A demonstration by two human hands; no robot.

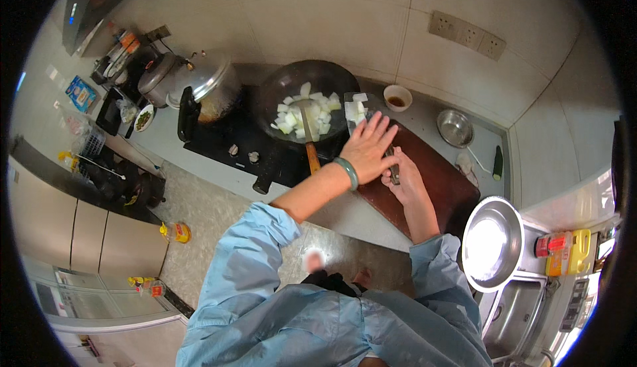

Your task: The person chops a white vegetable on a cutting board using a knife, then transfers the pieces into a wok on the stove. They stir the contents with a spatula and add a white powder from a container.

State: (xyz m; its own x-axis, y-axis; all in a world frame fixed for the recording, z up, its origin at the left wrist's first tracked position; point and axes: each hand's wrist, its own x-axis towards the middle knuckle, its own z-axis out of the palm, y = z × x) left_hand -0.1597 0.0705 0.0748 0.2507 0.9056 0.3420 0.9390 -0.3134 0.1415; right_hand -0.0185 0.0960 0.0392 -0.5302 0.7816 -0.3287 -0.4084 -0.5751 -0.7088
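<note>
My right hand point(405, 175) is closed around the dark handle of a cleaver point(352, 99), whose broad blade carries pale, translucent vegetable pieces point(356, 109) beside the wok's right rim. Fingers spread, my left hand point(368, 150) lies over the near end of the blade; a green bangle circles that wrist. More cut pieces point(313, 113) lie in the dark wok point(278, 86) on the stove. A spatula point(311, 155) with a wooden handle rests in the wok, its handle pointing towards me. Below my hands is a red-brown cutting board point(438, 183).
A small bowl with dark sauce point(398, 98), a metal bowl point(455, 128) and a cucumber piece point(497, 163) are behind the board. A large steel basin point(492, 244) stands by the sink point(515, 312) at right. Left of the wok stands a steel pot point(219, 88).
</note>
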